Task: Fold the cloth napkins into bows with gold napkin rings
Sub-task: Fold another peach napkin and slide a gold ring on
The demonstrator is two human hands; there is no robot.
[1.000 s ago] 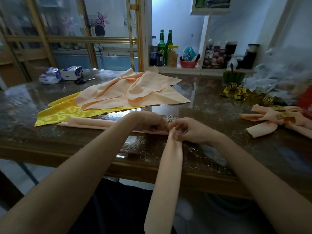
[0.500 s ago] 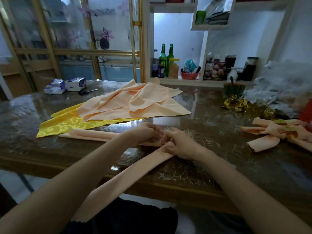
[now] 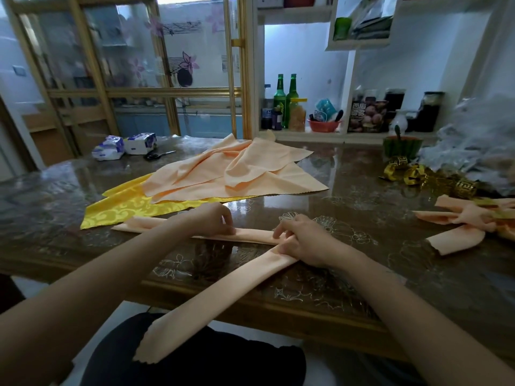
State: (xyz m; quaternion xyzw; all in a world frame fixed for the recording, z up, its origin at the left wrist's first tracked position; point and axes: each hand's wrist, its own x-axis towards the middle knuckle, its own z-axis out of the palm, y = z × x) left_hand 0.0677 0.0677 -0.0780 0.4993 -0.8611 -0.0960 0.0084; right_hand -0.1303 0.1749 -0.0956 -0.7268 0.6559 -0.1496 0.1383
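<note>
At the far left of the table (image 3: 362,196) lie 2 tissue packs (image 3: 109,148) with scissors (image 3: 158,155) just beside them. Nearer the middle, a yellow cloth (image 3: 122,210) is spread flat, and a heap of loose napkins (image 3: 231,171) in peach lies partly over it.

In front of these, the folded napkin (image 3: 253,237), a long narrow peach strip, runs along the table from under the left forearm toward the right. The left hand (image 3: 214,220) is bent over it, fingertips pinching the strip's upper edge. The hands are a little apart, with a bare stretch of strip between them. The right hand (image 3: 303,240) grips the strip where it bends back; from there the other half slants toward the person, passes over the table edge and hangs above the lap.

On the shelf behind stand 2 green bottles (image 3: 285,100). Farther right, several gold rings (image 3: 404,171) lie scattered beside crumpled plastic wrap (image 3: 473,146). At the right edge, a finished bow (image 3: 468,218) rests on the table with a gold ring around its middle.
</note>
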